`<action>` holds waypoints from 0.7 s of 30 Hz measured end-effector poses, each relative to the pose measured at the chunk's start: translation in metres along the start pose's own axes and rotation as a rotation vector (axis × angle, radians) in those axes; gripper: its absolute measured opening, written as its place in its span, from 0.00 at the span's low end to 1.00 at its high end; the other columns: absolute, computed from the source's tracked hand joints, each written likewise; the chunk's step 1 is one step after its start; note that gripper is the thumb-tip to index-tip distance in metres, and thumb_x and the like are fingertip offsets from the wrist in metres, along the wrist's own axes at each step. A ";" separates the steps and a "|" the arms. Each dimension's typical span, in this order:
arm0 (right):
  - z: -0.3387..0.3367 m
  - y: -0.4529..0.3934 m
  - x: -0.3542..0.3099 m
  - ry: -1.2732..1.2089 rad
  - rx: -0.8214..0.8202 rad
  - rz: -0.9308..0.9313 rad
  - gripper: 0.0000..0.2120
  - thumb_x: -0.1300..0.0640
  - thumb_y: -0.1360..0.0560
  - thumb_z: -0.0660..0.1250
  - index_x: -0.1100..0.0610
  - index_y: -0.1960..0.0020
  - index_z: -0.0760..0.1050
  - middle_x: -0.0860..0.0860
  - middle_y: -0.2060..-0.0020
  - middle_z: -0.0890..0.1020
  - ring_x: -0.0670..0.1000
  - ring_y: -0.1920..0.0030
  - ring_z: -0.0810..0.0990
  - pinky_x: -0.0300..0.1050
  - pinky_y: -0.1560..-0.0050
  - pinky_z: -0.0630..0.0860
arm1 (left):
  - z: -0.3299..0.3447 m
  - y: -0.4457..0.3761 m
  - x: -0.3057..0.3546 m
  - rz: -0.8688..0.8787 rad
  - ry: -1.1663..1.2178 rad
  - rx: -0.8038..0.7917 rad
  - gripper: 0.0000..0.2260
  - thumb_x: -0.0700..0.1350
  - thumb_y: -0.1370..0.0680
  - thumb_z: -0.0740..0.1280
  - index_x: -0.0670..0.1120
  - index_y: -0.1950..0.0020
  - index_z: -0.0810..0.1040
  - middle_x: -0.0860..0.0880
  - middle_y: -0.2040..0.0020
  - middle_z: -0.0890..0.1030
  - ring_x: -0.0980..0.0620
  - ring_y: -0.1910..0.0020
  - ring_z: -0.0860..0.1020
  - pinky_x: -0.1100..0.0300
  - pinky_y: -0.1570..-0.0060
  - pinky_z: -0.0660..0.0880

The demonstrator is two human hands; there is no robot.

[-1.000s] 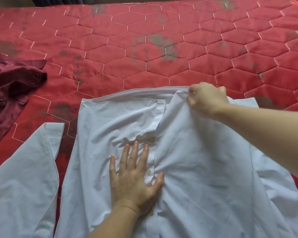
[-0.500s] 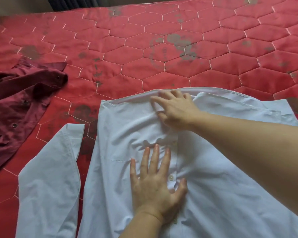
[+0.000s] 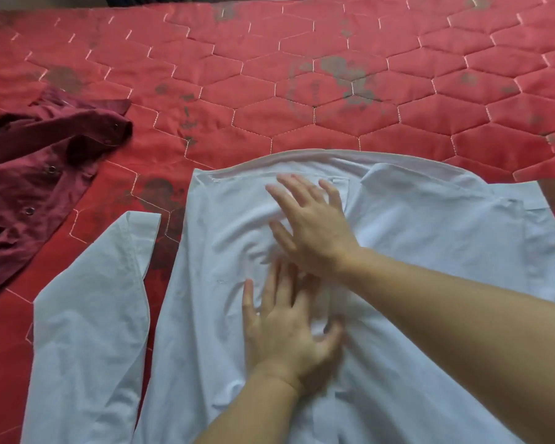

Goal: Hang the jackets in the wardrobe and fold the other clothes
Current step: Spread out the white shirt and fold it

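Note:
A white shirt (image 3: 430,238) lies spread front-up on the red quilted bed (image 3: 302,100), collar toward the far side. Its left sleeve (image 3: 90,315) stretches out along the near left. My left hand (image 3: 285,328) presses flat on the shirt's chest, fingers straight. My right hand (image 3: 314,225) lies just beyond it, fingers spread flat on the cloth below the collar, its forearm crossing the shirt from the right. Part of my left fingers is hidden under the right wrist.
A crumpled dark red shirt (image 3: 36,174) with metal snaps lies at the left edge of the bed. The far half of the bed shows only the stained quilt. A dark curtain strip appears at the top left.
My right hand let go of the shirt's right front panel near the collar, came left and now lies flat on the chest. My left hand stays pressed; the view shifted left.

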State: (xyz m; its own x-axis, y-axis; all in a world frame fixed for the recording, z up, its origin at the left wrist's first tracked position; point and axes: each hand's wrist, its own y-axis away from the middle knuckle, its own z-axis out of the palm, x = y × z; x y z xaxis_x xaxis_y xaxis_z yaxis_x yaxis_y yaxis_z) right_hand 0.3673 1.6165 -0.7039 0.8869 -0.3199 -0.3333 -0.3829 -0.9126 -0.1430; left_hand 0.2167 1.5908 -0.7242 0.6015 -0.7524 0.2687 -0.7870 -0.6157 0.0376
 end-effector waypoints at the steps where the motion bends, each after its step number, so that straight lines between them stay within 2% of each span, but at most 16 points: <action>1: -0.006 0.021 0.008 0.003 0.088 -0.001 0.23 0.48 0.23 0.59 0.53 0.30 0.69 0.54 0.31 0.70 0.56 0.30 0.66 0.57 0.31 0.54 | 0.000 0.001 0.000 -0.013 0.008 -0.008 0.34 0.65 0.31 0.54 0.52 0.29 0.72 0.49 0.26 0.68 0.47 0.25 0.63 0.42 0.30 0.50; 3: -0.016 0.059 0.024 0.035 0.218 0.053 0.17 0.48 0.25 0.61 0.53 0.40 0.76 0.53 0.44 0.77 0.56 0.42 0.74 0.54 0.40 0.61 | 0.000 0.000 0.002 -0.036 0.010 -0.003 0.34 0.67 0.30 0.51 0.58 0.25 0.65 0.54 0.22 0.59 0.52 0.22 0.54 0.45 0.27 0.43; 5: -0.020 0.079 0.030 -0.008 0.219 0.219 0.12 0.46 0.26 0.64 0.53 0.48 0.77 0.49 0.56 0.78 0.56 0.50 0.78 0.52 0.47 0.66 | 0.002 0.001 0.000 -0.040 0.000 0.002 0.35 0.69 0.30 0.46 0.62 0.23 0.56 0.57 0.21 0.51 0.56 0.22 0.46 0.47 0.27 0.38; 6: -0.022 0.078 0.030 -0.094 0.204 0.350 0.13 0.44 0.26 0.65 0.53 0.50 0.77 0.47 0.60 0.77 0.55 0.53 0.78 0.52 0.48 0.68 | 0.002 0.001 -0.001 -0.041 0.007 0.008 0.36 0.70 0.31 0.44 0.62 0.23 0.54 0.58 0.20 0.50 0.57 0.22 0.45 0.47 0.27 0.37; 8: -0.029 0.055 0.032 -0.299 0.184 0.646 0.18 0.37 0.27 0.64 0.52 0.53 0.76 0.46 0.64 0.78 0.53 0.57 0.78 0.50 0.54 0.72 | -0.001 0.002 -0.001 -0.039 0.072 0.040 0.37 0.70 0.31 0.46 0.60 0.22 0.55 0.57 0.21 0.52 0.57 0.22 0.48 0.48 0.27 0.39; 10: -0.037 0.026 0.038 -0.386 0.112 0.809 0.25 0.32 0.30 0.63 0.55 0.62 0.76 0.48 0.69 0.79 0.53 0.65 0.78 0.47 0.63 0.73 | -0.003 0.003 0.000 -0.022 0.131 0.064 0.38 0.71 0.32 0.49 0.60 0.22 0.56 0.56 0.21 0.53 0.58 0.22 0.50 0.48 0.26 0.41; 12: -0.041 0.002 0.044 -0.408 0.029 0.843 0.24 0.37 0.30 0.66 0.60 0.63 0.79 0.52 0.70 0.81 0.53 0.70 0.78 0.45 0.65 0.75 | -0.002 0.004 -0.001 -0.008 0.150 0.078 0.38 0.71 0.31 0.50 0.60 0.23 0.56 0.57 0.21 0.52 0.58 0.22 0.49 0.48 0.26 0.40; 14: -0.037 -0.014 0.046 -0.436 -0.009 0.813 0.12 0.48 0.31 0.68 0.58 0.62 0.78 0.51 0.70 0.80 0.51 0.72 0.76 0.42 0.69 0.73 | -0.001 0.004 -0.003 0.002 0.166 0.095 0.38 0.70 0.31 0.51 0.59 0.23 0.58 0.57 0.21 0.52 0.58 0.22 0.49 0.49 0.26 0.39; 15: -0.035 -0.020 0.047 -0.473 0.026 0.784 0.07 0.53 0.31 0.67 0.55 0.65 0.77 0.49 0.72 0.78 0.49 0.73 0.74 0.39 0.71 0.71 | -0.001 0.004 -0.002 0.008 0.177 0.105 0.37 0.70 0.31 0.52 0.58 0.23 0.59 0.57 0.21 0.53 0.57 0.22 0.50 0.48 0.26 0.39; 17: -0.031 -0.027 0.048 -0.516 0.147 0.738 0.11 0.56 0.31 0.65 0.55 0.71 0.73 0.45 0.80 0.73 0.43 0.77 0.71 0.35 0.76 0.67 | 0.001 0.005 -0.003 0.015 0.212 0.134 0.36 0.69 0.31 0.54 0.57 0.24 0.63 0.55 0.21 0.56 0.56 0.23 0.54 0.45 0.25 0.43; 19: -0.023 -0.027 0.053 -0.440 0.182 0.729 0.12 0.54 0.29 0.66 0.56 0.70 0.74 0.45 0.78 0.73 0.43 0.73 0.73 0.37 0.71 0.68 | 0.002 0.005 -0.003 0.020 0.225 0.154 0.35 0.68 0.31 0.56 0.55 0.26 0.67 0.53 0.23 0.61 0.54 0.23 0.58 0.42 0.26 0.48; 21: -0.019 -0.024 0.055 -0.341 0.162 0.745 0.09 0.52 0.28 0.66 0.55 0.65 0.77 0.46 0.71 0.77 0.49 0.62 0.77 0.40 0.63 0.69 | 0.002 0.004 -0.002 0.011 0.197 0.136 0.35 0.68 0.31 0.55 0.54 0.28 0.70 0.52 0.24 0.64 0.53 0.24 0.60 0.40 0.26 0.49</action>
State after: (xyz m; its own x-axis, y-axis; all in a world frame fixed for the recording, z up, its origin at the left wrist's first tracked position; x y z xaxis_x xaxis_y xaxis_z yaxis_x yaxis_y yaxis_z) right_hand 0.4306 1.6162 -0.7011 0.2704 -0.7070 -0.6535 -0.8937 -0.4368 0.1028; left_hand 0.2128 1.5897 -0.7268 0.5440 -0.7070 0.4519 -0.7595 -0.6438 -0.0931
